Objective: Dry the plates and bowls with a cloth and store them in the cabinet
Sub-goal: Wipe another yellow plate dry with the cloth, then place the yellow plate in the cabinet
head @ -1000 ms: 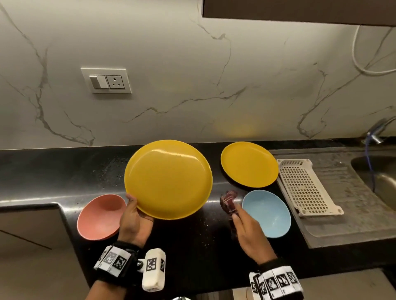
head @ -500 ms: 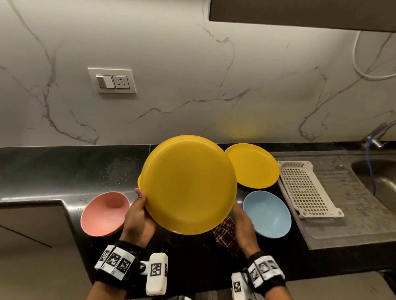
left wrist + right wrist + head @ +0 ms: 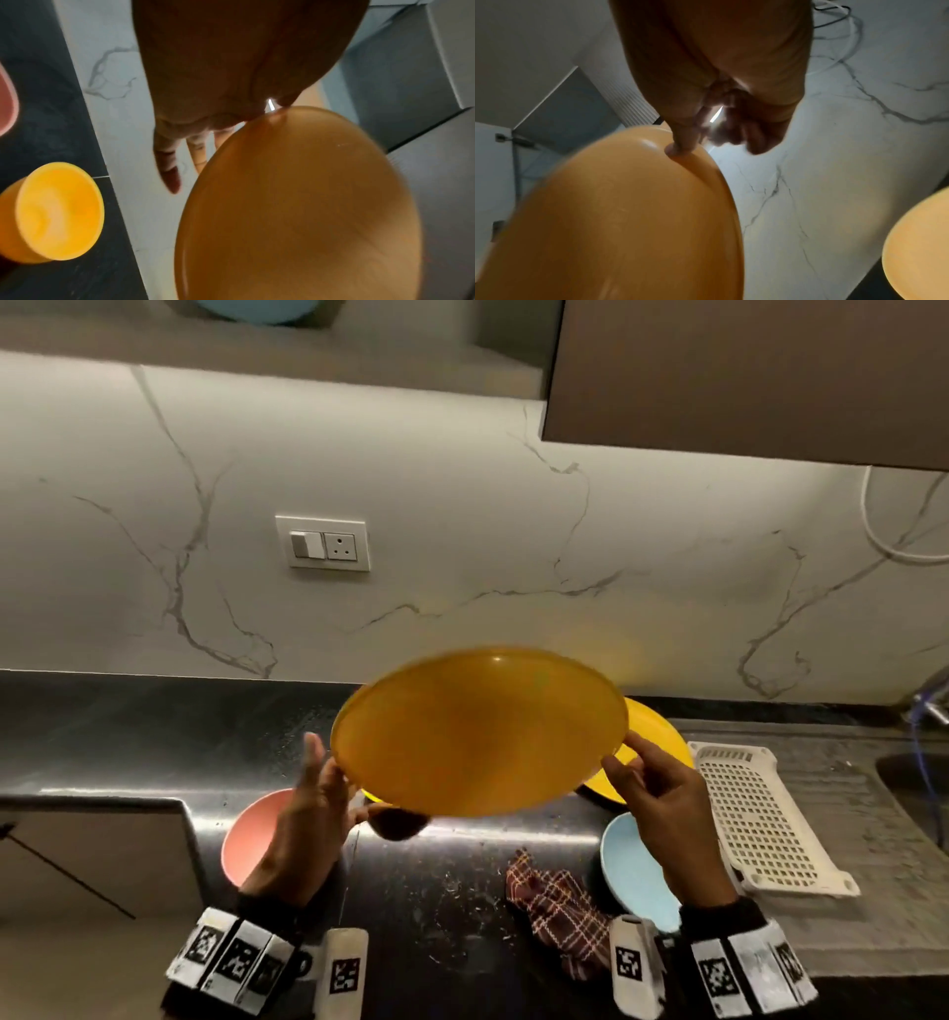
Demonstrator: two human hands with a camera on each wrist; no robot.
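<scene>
I hold a large yellow plate (image 3: 477, 731) up over the counter, tilted nearly flat with its underside toward me. My right hand (image 3: 629, 757) pinches its right rim, and the thumb (image 3: 677, 150) presses on the underside. My left hand (image 3: 328, 783) lies against the left rim with straight fingers (image 3: 167, 162). The checked cloth (image 3: 560, 911) lies loose on the black counter between my wrists. A second yellow plate (image 3: 657, 737), a pink bowl (image 3: 251, 834), a blue bowl (image 3: 629, 865) and a yellow bowl (image 3: 59, 211) sit on the counter.
A white slotted rack (image 3: 760, 819) lies on the steel drainboard at the right, beside the sink and tap (image 3: 929, 706). Above, an open cabinet shelf holds something blue (image 3: 257, 307). A shut cabinet door (image 3: 744, 377) hangs to its right.
My right hand has dropped the cloth on the counter and taken the plate's right rim. The plate has risen and tipped flatter. My left fingers have straightened.
</scene>
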